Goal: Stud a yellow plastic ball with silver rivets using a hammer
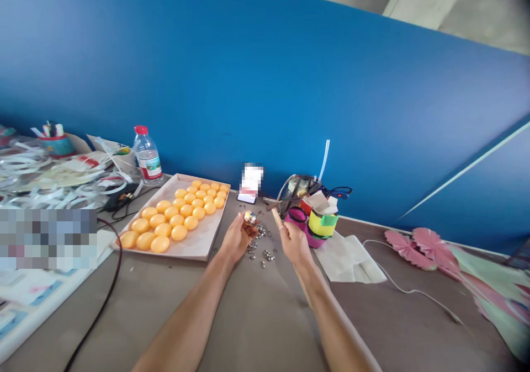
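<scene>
Between the fingers of my left hand is a small shiny silver ball, held just above the table. My right hand is wrapped round the wooden handle of a hammer; its dark head points up and to the left, and the handle's tail shows under my forearm. On the table between my hands lie several small shiny metal pieces, loosely scattered. To the left of my left hand stands a shallow white box lid with rows of orange balls in it.
A phone leans on the blue partition. Right of my right hand are a purple and yellow holder, a white paper sheet and a white cable. A bottle and clear strips crowd the left.
</scene>
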`<state>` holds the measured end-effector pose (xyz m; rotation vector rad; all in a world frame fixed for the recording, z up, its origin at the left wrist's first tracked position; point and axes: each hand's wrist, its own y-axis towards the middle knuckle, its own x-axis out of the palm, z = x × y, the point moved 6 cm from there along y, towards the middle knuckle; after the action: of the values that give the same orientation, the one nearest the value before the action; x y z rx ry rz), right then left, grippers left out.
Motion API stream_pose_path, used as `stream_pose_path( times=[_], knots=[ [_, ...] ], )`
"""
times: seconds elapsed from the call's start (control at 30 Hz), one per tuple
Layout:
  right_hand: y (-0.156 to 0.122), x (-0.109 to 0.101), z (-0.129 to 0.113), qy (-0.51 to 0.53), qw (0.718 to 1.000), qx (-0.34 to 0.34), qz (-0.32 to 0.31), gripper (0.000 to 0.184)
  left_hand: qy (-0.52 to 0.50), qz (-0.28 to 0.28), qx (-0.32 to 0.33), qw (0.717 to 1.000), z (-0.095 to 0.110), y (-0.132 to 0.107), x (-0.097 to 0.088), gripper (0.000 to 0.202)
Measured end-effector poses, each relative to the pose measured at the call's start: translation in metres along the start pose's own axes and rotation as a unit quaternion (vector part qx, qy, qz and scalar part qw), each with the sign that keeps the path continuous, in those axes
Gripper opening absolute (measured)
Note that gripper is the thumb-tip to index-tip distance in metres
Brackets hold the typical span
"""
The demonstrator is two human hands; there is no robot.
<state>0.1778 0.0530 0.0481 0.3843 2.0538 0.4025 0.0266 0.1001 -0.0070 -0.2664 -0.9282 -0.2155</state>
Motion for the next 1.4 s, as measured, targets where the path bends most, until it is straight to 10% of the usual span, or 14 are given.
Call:
stream_pose_path(
  times=[0.17,0.6,1.4],
  knots=[
    [-0.002,-0.011,-0.021,0.122,0.992,-0.021,-0.025,0.025,-0.006,0.001,0.007,1.0,0.0,0.0,0.001,0.029],
    [-0.008,-0.011,-0.05,-0.002,0.99,-0.128,-0.061,0.02,0.02,-0.008,0.072,0.997,0.007,-0.002,0.002,0.028],
    [-0.009,-0.014,-0.051,-0.002,0.991,-0.129,-0.034,0.018,-0.035,-0.062,0.07,0.995,0.009,-0.001,0.006,0.024]
  ],
)
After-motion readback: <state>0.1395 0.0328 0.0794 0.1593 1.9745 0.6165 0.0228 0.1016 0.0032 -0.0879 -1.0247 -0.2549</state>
